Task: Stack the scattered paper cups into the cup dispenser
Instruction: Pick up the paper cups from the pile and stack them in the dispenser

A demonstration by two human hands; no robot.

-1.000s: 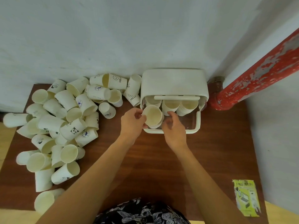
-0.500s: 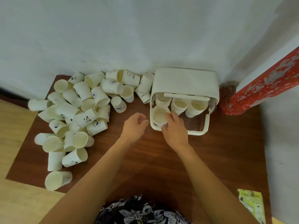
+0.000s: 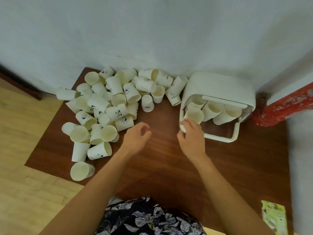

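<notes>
A white cup dispenser (image 3: 218, 86) lies at the back right of the brown table (image 3: 162, 167), its open front showing three stacks of paper cups; the left stack (image 3: 194, 114) sticks out nearest me. My right hand (image 3: 192, 135) is at the dispenser's front-left corner, fingertips touching the frame just below that stack, holding no cup. My left hand (image 3: 137, 135) hovers over the table with loosely curled fingers and nothing in it, just right of the pile of scattered paper cups (image 3: 108, 107).
The white wall runs right behind the cups and the dispenser. A red peeling pipe (image 3: 284, 107) stands at the right. A yellow-green packet (image 3: 274, 216) lies at the table's front right corner. Wooden floor shows to the left, past the table edge.
My left hand let go of the cup and drew back left toward the pile. The cup now sits in the left stack, and my right hand has slid back to the dispenser's front corner.
</notes>
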